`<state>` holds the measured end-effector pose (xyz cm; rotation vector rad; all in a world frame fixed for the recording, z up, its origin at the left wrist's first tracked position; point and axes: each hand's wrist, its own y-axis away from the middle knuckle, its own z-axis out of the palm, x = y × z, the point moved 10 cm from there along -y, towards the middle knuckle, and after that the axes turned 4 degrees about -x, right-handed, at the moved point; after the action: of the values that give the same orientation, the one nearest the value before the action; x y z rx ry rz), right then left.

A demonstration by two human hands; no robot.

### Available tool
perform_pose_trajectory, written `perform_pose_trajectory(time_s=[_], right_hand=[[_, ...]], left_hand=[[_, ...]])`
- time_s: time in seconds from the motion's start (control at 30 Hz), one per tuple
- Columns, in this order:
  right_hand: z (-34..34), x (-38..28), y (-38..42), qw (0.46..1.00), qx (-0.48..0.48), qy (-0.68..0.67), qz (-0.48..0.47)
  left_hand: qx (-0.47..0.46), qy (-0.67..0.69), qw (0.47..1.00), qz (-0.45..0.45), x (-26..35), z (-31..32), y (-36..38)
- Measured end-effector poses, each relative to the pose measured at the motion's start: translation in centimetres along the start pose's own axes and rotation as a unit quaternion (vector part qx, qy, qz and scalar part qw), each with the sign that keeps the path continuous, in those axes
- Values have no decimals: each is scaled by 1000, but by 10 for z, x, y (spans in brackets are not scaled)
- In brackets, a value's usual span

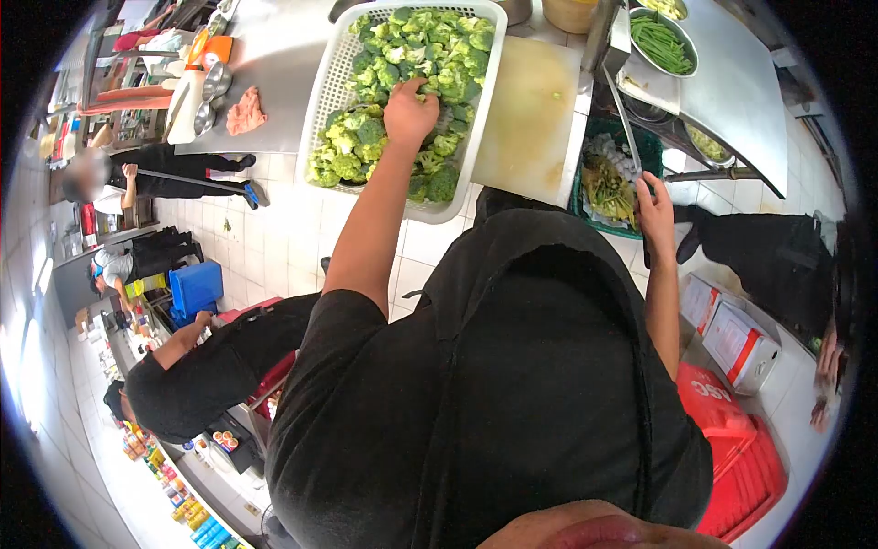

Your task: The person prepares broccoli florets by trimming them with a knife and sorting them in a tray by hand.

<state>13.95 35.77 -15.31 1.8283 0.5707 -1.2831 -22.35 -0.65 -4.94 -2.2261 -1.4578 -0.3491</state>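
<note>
My left hand (411,112) reaches into a white perforated plastic basket (311,105) full of cut broccoli (421,41). Its fingers curl down onto the florets, and the fingertips are partly hidden among them. Larger broccoli pieces (346,146) lie at the near left of the basket. In my right hand (655,215) is the handle of a long knife (624,119), its blade pointing away from me. The knife hangs over a dark green crate (578,197) of vegetable trimmings (608,190). Between basket and crate sits a worn white cutting board (526,114) with small green bits on it.
A metal bowl of green beans (660,44) stands at the far right. On the steel counter (283,55) lie a pink cloth (246,112) and metal ladles (208,96). Several people work at left; another person (768,265) stands at right. Red crates (732,448) are behind me.
</note>
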Motion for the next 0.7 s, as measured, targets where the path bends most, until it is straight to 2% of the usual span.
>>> perform_pose_trajectory(time_s=[0.03,0.13,0.17,0.3,0.4,0.43,0.47,0.53,0.7], right_hand=[[6,-7,0,1000,-13,-3,-18],[27,-41,6,998,-49,-6,-46],[36,-56,9,996,-64,-4,-63],[82,-119,22,984,-123,-17,-131],[120,-166,36,970,-187,37,-152],[132,-185,42,961,-200,54,-185],[143,-202,48,950,-214,71,-218],[164,-226,57,940,-251,93,-212],[192,-237,62,920,-276,125,-249]], left_hand=[[4,-17,1000,1,-3,1,-2],[-70,102,985,-122,-21,6,2],[-40,148,982,-114,-15,-2,4],[-73,431,872,-221,17,-12,26],[-114,511,821,-226,60,-15,46],[-134,550,791,-233,75,-13,53],[-155,562,781,-225,86,-9,58],[-191,584,761,-209,103,-2,67],[-184,612,745,-191,125,-6,81]])
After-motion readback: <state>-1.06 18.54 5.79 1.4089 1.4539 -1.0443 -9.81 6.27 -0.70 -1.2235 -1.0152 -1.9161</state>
